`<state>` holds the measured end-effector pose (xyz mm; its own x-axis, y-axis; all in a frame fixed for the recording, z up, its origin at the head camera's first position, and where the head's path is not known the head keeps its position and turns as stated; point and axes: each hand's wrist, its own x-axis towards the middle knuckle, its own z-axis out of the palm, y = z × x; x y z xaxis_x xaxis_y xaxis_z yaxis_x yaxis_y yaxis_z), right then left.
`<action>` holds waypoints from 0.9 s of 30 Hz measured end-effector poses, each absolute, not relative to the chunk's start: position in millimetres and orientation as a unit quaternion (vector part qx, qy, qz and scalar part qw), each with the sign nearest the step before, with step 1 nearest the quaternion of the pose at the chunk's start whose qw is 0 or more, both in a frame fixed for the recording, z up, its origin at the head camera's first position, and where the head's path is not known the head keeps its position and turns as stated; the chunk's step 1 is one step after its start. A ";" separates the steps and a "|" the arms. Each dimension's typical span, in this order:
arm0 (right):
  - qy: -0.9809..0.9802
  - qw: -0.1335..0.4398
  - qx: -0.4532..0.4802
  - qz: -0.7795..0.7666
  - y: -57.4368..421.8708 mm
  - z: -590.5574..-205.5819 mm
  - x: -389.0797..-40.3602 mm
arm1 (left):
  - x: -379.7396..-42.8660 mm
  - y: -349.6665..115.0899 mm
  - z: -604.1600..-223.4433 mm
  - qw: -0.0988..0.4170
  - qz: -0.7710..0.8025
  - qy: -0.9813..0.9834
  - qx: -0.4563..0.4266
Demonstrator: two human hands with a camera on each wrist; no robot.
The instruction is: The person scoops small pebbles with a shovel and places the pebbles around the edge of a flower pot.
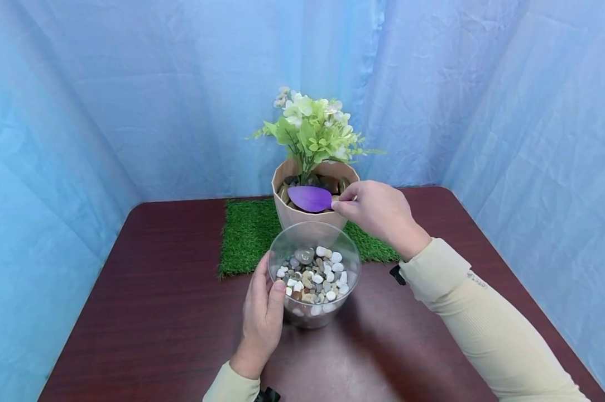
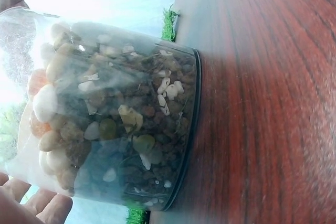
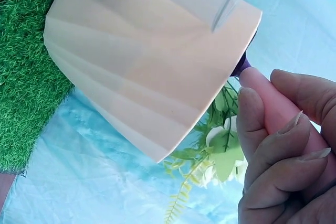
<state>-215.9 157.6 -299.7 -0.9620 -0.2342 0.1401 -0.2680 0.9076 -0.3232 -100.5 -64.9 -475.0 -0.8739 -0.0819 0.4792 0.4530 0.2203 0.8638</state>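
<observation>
My right hand [image 1: 378,212] grips a small garden trowel by its pink handle [image 3: 281,111]. Its purple blade [image 1: 310,199] lies at the mouth of a beige pot [image 1: 310,220], over the stones inside. A plant with white flowers and green leaves [image 1: 312,131] stands in that pot. With my left hand [image 1: 262,307] I hold the side of a clear plastic container [image 1: 353,245], thumb near the rim. White, grey and brown pebbles [image 1: 312,279] fill its lower part. In the left wrist view, finer gravel [image 2: 152,129] shows at its base, which rests on the table.
A mat of artificial grass [image 1: 249,237] lies under the pot on the dark red-brown wooden table [image 1: 172,301]. Blue curtains [image 1: 182,100] hang behind the table and along both sides. The clear container stands just in front of the pot.
</observation>
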 end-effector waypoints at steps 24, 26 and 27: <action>-0.955 -0.004 0.205 0.215 190.0 -285.0 -137.9 | -100.5 -60.9 -474.9 0.233 -0.613 -0.745 -0.119; -0.957 0.008 0.219 0.192 189.5 -286.5 -132.7 | -100.5 -61.0 -474.3 0.234 -0.613 -0.746 -0.118; -0.958 0.012 0.222 0.180 189.1 -287.5 -130.8 | -100.6 -61.1 -474.1 0.235 -0.612 -0.746 -0.118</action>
<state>-130.8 189.1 -287.5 -0.9007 -0.4221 0.1024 -0.4305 0.8365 -0.3391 -100.6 -61.1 -474.1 -0.8616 -0.1125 0.4950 0.4634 0.2240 0.8574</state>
